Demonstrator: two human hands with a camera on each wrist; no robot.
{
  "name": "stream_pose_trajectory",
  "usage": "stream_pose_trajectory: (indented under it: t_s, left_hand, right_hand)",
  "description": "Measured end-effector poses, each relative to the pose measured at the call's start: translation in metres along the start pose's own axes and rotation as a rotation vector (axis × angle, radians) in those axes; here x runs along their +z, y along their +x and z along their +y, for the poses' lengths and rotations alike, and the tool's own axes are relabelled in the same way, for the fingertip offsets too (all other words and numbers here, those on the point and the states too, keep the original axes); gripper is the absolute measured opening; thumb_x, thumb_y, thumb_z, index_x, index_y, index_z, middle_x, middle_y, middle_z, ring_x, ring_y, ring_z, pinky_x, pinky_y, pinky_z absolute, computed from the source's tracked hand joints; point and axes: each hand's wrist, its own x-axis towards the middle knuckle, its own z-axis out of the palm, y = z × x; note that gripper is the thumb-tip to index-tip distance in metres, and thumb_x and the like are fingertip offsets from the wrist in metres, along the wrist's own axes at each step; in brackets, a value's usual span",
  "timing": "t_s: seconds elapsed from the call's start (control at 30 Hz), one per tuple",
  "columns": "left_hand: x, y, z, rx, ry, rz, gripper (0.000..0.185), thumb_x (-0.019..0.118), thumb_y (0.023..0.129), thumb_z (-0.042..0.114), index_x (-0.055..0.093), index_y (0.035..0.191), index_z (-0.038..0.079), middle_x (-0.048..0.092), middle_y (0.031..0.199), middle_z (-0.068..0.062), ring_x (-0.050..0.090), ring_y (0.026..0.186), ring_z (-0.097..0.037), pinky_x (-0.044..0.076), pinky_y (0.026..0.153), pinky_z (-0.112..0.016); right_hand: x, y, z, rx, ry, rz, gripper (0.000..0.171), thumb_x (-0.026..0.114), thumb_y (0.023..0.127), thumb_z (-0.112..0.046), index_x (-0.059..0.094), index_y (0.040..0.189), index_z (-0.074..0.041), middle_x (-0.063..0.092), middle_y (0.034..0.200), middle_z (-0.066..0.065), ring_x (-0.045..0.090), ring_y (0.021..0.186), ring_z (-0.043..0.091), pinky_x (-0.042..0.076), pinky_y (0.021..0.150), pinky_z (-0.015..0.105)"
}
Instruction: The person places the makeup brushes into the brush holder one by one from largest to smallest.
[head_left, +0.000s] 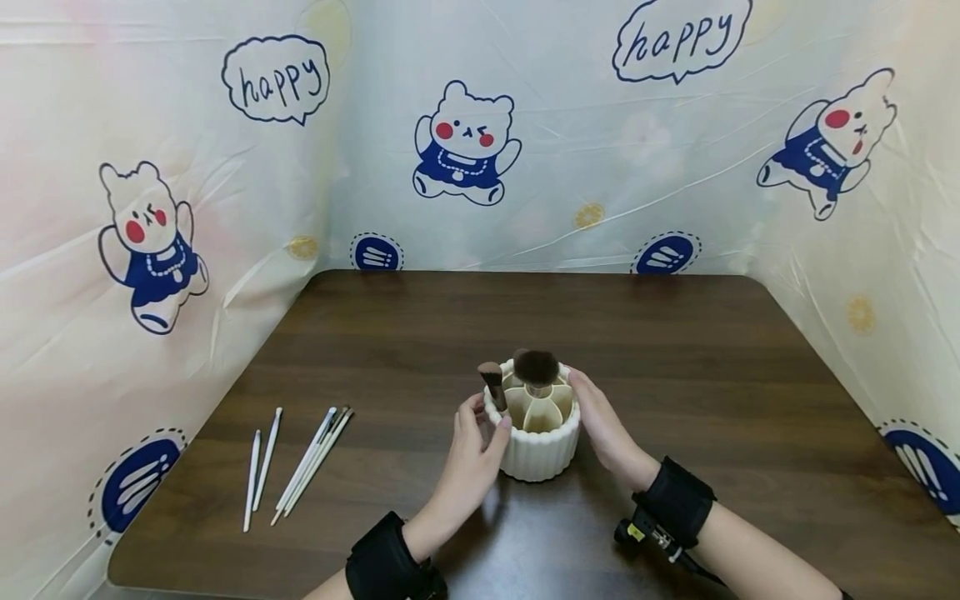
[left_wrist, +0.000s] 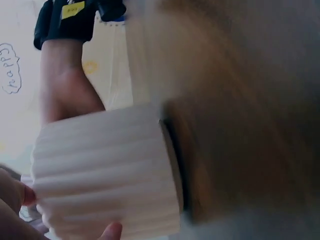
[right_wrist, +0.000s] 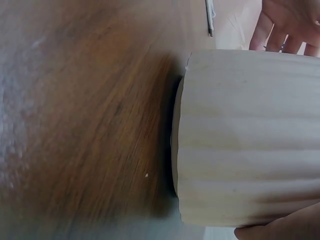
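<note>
A cream ribbed holder (head_left: pixel 534 446) stands on the dark wooden table (head_left: pixel 675 358), near the front edge. The left hand (head_left: pixel 471 454) and the right hand (head_left: pixel 603 425) press its two sides with curved fingers. Two dark brushes (head_left: pixel 536 367) stand inside it. Five thin white brushes (head_left: pixel 300 462) lie to the left, well apart.
</note>
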Motion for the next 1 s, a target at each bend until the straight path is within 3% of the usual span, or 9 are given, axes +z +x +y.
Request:
stream_pose_trajectory:
  t_s: [0.2,0.53,0.77,1.0]
  left_hand:
    - [0.003,0.002,-0.003,0.026,-0.023,0.009,0.053,0.045,0.101,0.029,0.027,0.143,0.002,0.039,0.136,-0.021,0.043,0.128,-0.033,0.042,0.101,-0.046]
    - [0.0,0.015,-0.011,0.044,-0.121,-0.009,0.051,0.039,0.103,0.023,0.023,0.146,0.0,0.035,0.141,-0.023,0.043,0.132,-0.036,0.04,0.107,-0.048]
    - [0.006,0.003,-0.008,-0.021,-0.073,0.036,0.064,0.041,0.102,0.035,0.015,0.149,0.001,0.024,0.15,-0.022,0.023,0.143,-0.035,0.023,0.115,-0.054]
    - [0.011,0.001,-0.007,0.015,-0.069,0.025,0.059,0.041,0.102,0.029,0.017,0.149,0.002,0.024,0.15,-0.021,0.021,0.143,-0.036,0.022,0.114,-0.057]
  right_hand:
    - [0.002,0.001,0.004,-0.007,0.022,0.005,0.056,0.024,0.105,-0.028,0.018,0.148,0.008,0.013,0.157,0.025,0.007,0.148,0.036,0.007,0.121,0.051]
    - [0.007,-0.001,0.007,-0.024,-0.029,0.017,0.056,0.025,0.105,-0.034,0.023,0.147,0.003,0.021,0.155,0.021,0.014,0.147,0.034,0.012,0.119,0.053]
    - [0.004,0.004,0.007,-0.019,-0.024,0.014,0.055,0.025,0.105,-0.032,0.021,0.149,0.001,0.019,0.157,0.019,0.012,0.148,0.033,0.01,0.12,0.052]
    - [0.003,-0.001,0.005,-0.013,-0.011,-0.001,0.06,0.023,0.105,-0.034,0.014,0.149,0.006,0.012,0.158,0.024,0.006,0.148,0.037,0.006,0.12,0.053]
